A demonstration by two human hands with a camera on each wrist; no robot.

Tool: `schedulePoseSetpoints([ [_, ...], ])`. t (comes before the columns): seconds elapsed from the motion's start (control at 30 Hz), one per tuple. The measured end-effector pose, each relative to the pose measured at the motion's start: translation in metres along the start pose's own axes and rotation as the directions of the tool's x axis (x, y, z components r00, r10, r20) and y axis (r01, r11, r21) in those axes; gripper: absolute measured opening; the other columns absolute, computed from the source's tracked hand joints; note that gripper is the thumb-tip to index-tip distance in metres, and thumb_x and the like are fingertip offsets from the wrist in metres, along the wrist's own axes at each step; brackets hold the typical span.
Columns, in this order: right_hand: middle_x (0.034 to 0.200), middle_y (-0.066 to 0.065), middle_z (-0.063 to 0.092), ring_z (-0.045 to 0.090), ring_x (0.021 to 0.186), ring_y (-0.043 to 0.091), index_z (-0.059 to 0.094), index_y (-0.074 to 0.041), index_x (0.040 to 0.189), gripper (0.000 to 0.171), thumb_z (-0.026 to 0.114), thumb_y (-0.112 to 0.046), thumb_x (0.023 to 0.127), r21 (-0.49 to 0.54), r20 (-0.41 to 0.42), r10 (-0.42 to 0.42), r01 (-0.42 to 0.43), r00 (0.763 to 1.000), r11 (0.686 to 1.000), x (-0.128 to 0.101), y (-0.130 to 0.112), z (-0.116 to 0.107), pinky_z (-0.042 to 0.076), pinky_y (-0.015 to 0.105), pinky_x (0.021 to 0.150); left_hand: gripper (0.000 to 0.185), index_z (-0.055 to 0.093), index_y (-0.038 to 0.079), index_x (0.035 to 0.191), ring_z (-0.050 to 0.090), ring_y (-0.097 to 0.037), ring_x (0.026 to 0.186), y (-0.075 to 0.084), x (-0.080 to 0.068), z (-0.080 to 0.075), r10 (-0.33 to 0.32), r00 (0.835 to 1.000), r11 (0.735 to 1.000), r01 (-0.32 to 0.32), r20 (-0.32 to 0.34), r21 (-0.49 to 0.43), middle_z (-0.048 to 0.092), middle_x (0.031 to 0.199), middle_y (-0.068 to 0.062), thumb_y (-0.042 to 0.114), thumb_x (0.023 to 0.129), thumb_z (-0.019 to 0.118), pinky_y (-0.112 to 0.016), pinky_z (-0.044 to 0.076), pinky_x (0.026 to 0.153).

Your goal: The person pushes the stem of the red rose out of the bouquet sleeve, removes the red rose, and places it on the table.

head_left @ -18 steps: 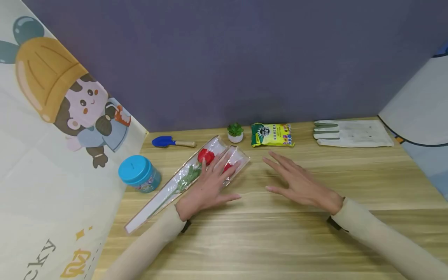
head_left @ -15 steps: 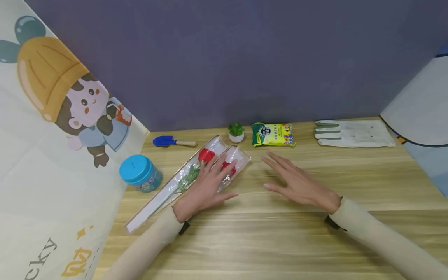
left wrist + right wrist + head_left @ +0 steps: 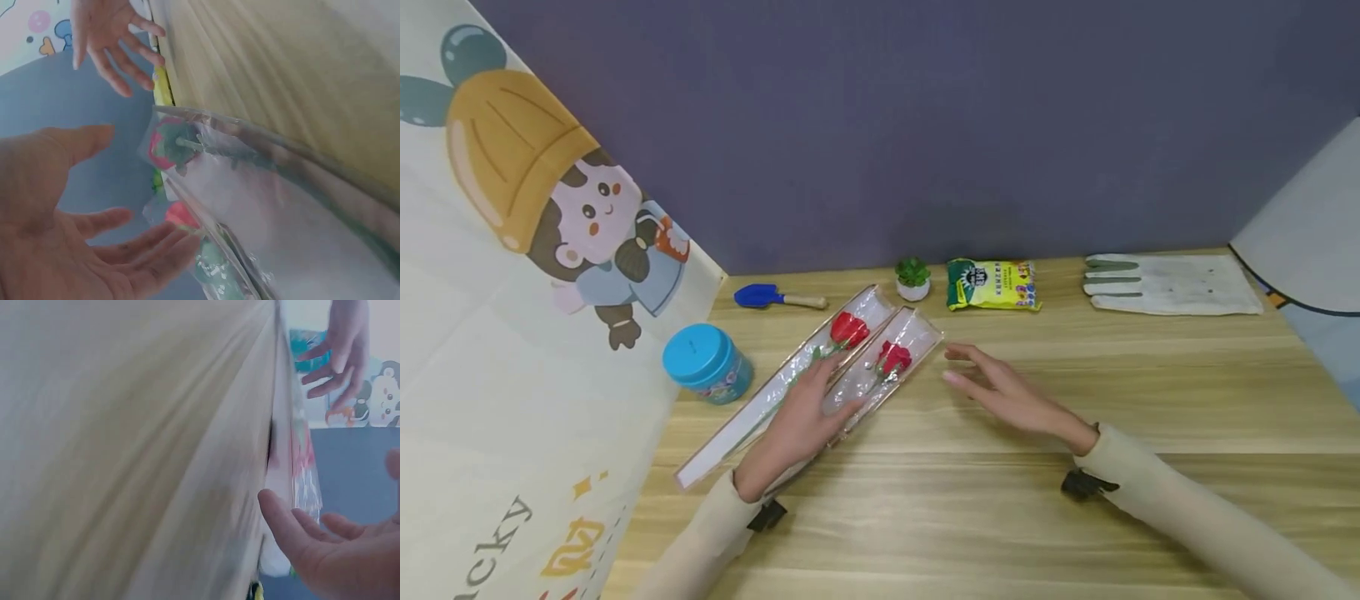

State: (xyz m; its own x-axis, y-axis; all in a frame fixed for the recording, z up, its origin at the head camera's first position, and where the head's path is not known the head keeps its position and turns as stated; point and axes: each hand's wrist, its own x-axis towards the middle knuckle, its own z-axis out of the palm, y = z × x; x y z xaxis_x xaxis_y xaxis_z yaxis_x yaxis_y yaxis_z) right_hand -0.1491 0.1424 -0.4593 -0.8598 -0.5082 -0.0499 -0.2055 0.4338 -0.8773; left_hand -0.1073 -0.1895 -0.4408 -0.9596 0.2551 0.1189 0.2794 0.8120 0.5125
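Two red roses lie slanted on the table in clear-fronted wrapping sleeves: the left wrapped rose (image 3: pixel 849 330) and the right wrapped rose (image 3: pixel 893 358). My left hand (image 3: pixel 801 425) hovers over the lower part of both sleeves, its fingers loosely bent and thumb apart. In the left wrist view, those fingers (image 3: pixel 156 256) hold nothing; whether they touch the wrapping cannot be told. Just right of the right sleeve's top end is my right hand (image 3: pixel 1011 396), fingers relaxed and nothing in its grasp. The left hand covers parts of both sleeves and stems.
Along the back lie a blue trowel (image 3: pixel 781 297), a small potted plant (image 3: pixel 913 278), a yellow-green packet (image 3: pixel 993 285) and a pale glove (image 3: pixel 1172 284). A blue lidded tub (image 3: pixel 707 364) stands at the left. A dark panel (image 3: pixel 925 125) rises behind the wooden table (image 3: pixel 970 517).
My left hand has drawn back toward the lower left, uncovering the right rose. My right hand has moved left, closer to the sleeves. The view has shifted slightly.
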Motion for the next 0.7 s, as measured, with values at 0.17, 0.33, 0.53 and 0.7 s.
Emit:
schedulePoseSetpoints([
  [0.17, 0.15, 0.028, 0.055, 0.063, 0.13, 0.04, 0.039, 0.002, 0.155, 0.062, 0.055, -0.036, 0.109, 0.254, 0.06, 0.119, -0.131, 0.991, 0.958, 0.012, -0.002, 0.012, 0.061, 0.041, 0.102, 0.055, 0.063, 0.007, 0.138, 0.066, -0.033, 0.123, -0.002, -0.008, 0.0, -0.042, 0.999, 0.999, 0.043, 0.028, -0.031, 0.07, 0.132, -0.014, 0.038, 0.095, 0.076, -0.051, 0.057, 0.103],
  [0.33, 0.149, 0.031, 0.054, 0.066, 0.126, 0.035, 0.038, 0.008, 0.151, 0.056, 0.053, -0.027, 0.11, 0.477, 0.166, 0.241, -0.292, 0.956, 0.829, 0.021, -0.004, 0.024, 0.058, 0.041, 0.107, 0.055, 0.064, 0.009, 0.138, 0.067, -0.03, 0.124, 0.004, -0.015, 0.006, -0.048, 0.994, 0.997, 0.054, 0.101, -0.055, 0.07, 0.136, -0.011, 0.04, 0.095, 0.076, -0.048, 0.056, 0.106],
  [0.53, 0.15, 0.029, 0.054, 0.066, 0.129, 0.032, 0.043, 0.008, 0.147, 0.052, 0.053, -0.026, 0.11, 0.565, 0.236, 0.25, -0.342, 0.939, 0.75, 0.026, -0.003, 0.033, 0.056, 0.038, 0.11, 0.061, 0.06, 0.009, 0.144, 0.069, -0.026, 0.117, 0.01, -0.019, 0.014, -0.043, 0.988, 0.997, 0.053, 0.151, -0.064, 0.071, 0.133, -0.012, 0.045, 0.097, 0.072, -0.046, 0.057, 0.102],
  [0.7, 0.147, 0.028, 0.057, 0.07, 0.124, 0.027, 0.047, 0.009, 0.145, 0.048, 0.053, -0.023, 0.11, 0.585, 0.257, 0.282, -0.381, 0.924, 0.716, 0.031, -0.005, 0.037, 0.057, 0.034, 0.106, 0.057, 0.062, 0.009, 0.142, 0.068, -0.029, 0.124, 0.014, -0.021, 0.016, 0.009, 0.986, 0.998, 0.002, 0.169, -0.061, 0.072, 0.135, -0.011, 0.044, 0.098, 0.071, -0.047, 0.056, 0.107],
])
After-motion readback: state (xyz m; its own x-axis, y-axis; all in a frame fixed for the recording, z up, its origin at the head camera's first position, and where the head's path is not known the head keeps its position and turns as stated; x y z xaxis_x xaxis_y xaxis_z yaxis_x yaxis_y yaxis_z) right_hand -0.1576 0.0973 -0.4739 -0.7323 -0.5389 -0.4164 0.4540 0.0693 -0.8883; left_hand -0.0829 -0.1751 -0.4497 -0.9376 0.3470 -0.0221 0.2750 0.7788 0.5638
